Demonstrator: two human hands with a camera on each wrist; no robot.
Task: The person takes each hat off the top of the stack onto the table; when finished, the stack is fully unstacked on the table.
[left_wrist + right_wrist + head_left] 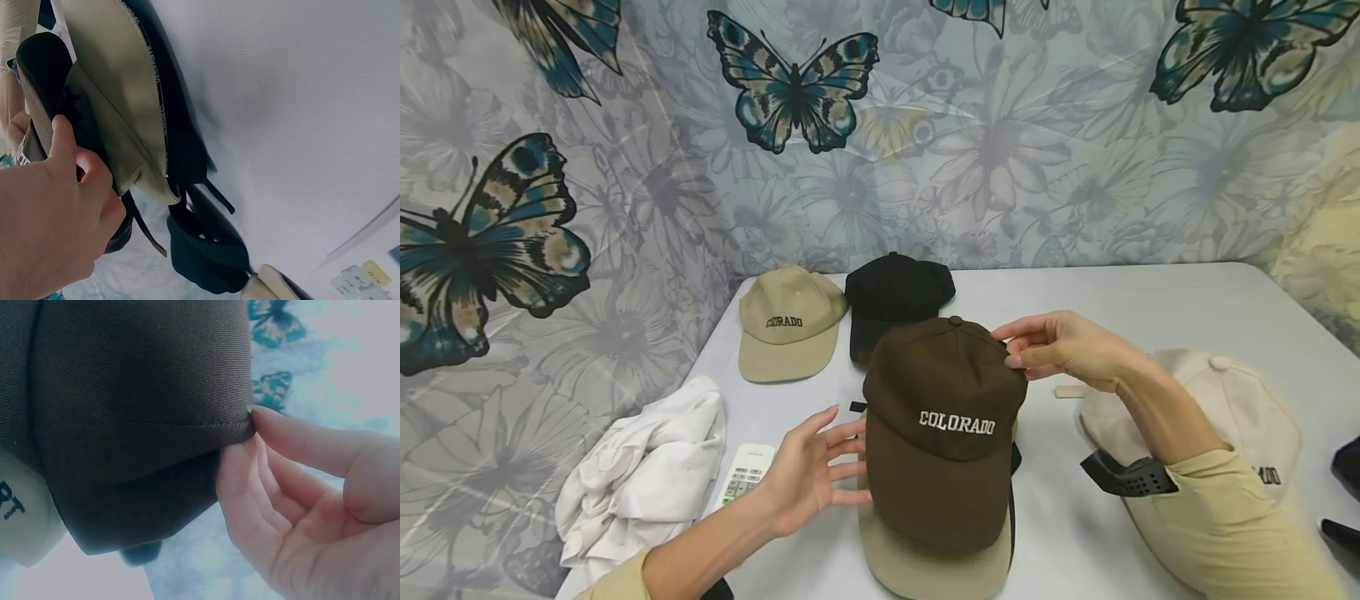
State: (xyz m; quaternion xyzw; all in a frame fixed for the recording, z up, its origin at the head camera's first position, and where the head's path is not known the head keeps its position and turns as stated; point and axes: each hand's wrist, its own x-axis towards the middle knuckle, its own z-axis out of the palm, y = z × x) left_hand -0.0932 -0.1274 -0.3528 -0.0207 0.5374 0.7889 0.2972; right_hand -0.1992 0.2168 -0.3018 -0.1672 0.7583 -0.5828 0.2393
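Note:
A brown baseball cap (955,375) lettered COLORADO is held upright at the middle of the table, over a khaki cap (925,571) whose brim shows below it. My right hand (1067,354) pinches the brown cap's back edge between thumb and fingers; the right wrist view shows the pinched fabric (156,419) close up. At the brown cap's left side, my left hand (808,471) has its fingers spread and fairly straight, touching the cap. The left wrist view shows the khaki cap (119,81) with a dark cap edge (187,144) beneath it.
Behind stand a tan cap (790,325) and a black cap (895,300). A cream cap (1240,408) lies under the right forearm. At left are a crumpled white cloth (647,475) and a white remote (748,467). Dark objects (1348,467) sit at the right edge.

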